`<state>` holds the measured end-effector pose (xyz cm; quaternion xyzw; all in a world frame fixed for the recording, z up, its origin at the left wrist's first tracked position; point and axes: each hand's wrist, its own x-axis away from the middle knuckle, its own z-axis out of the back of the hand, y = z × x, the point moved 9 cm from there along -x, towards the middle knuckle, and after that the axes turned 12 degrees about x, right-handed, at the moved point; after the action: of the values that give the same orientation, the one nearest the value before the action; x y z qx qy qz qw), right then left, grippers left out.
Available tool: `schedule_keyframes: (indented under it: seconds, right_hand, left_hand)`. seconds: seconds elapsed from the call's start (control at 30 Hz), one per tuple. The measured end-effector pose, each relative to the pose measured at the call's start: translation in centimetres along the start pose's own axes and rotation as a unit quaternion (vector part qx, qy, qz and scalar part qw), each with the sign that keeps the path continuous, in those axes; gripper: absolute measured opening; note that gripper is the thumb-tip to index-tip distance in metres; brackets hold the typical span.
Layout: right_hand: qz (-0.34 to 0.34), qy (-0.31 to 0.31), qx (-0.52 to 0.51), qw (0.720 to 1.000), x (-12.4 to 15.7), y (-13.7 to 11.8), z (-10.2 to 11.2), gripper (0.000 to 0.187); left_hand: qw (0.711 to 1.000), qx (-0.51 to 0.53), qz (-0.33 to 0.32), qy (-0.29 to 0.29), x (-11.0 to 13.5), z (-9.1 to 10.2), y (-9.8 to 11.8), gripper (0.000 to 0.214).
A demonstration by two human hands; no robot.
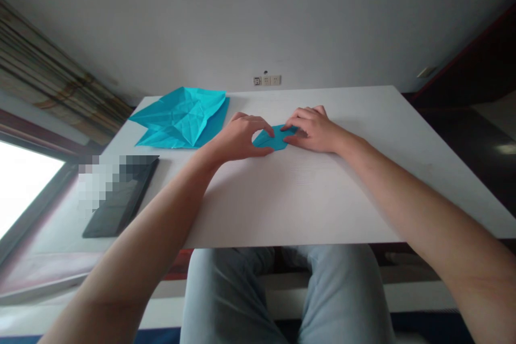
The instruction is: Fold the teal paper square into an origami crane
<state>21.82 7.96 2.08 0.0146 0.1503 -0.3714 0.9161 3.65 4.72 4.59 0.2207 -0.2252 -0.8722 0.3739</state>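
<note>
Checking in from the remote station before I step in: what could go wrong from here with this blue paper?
The small blue paper sits between the left hand and right hand, so uneven pressure could put a crease in the wrong place or tear it. The larger creased sheet lies close beside the left hand, which might brush it and disturb its folds.

A white counter (306, 209) spans the view — a dark tablet (121, 199) lies flat near its left edge, wall sockets (266, 80) sit beyond, and a striped curtain (52, 70) hangs beside a bright window (24, 188).
</note>
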Motion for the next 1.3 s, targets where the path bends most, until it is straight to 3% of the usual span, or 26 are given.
schedule_keyframes:
  seconds: [0.13,0.37,0.6,0.83,1.13,1.3]
  right_hand:
    - [0.026,0.011,-0.004,1.000,0.1,-0.3,0.3,0.041]
    - [0.071,0.013,-0.023,0.997,0.0,-1.2,0.5,0.031]
    - [0.068,0.026,-0.044,0.996,-0.1,-1.3,0.7,0.035]
    - [0.043,0.036,-0.060,0.997,-0.4,-1.0,0.2,0.033]
    - [0.059,0.035,-0.084,0.994,-0.3,-1.5,-0.1,0.023]
    - [0.031,0.012,-0.077,0.996,-0.3,-1.7,0.0,0.021]
  left_hand:
    - [1.000,0.018,-0.010,0.002,0.1,0.2,0.2,0.033]
    - [0.999,0.034,-0.002,0.008,0.1,0.2,-0.7,0.035]
    - [0.999,0.032,-0.009,0.033,0.0,0.1,-0.7,0.022]
    - [0.995,0.064,-0.025,0.069,-0.2,0.2,-0.9,0.024]
    - [0.996,0.071,-0.019,0.046,-0.1,-0.2,-0.7,0.017]
    - [0.999,0.046,0.014,0.021,-0.2,-0.4,-0.9,0.015]
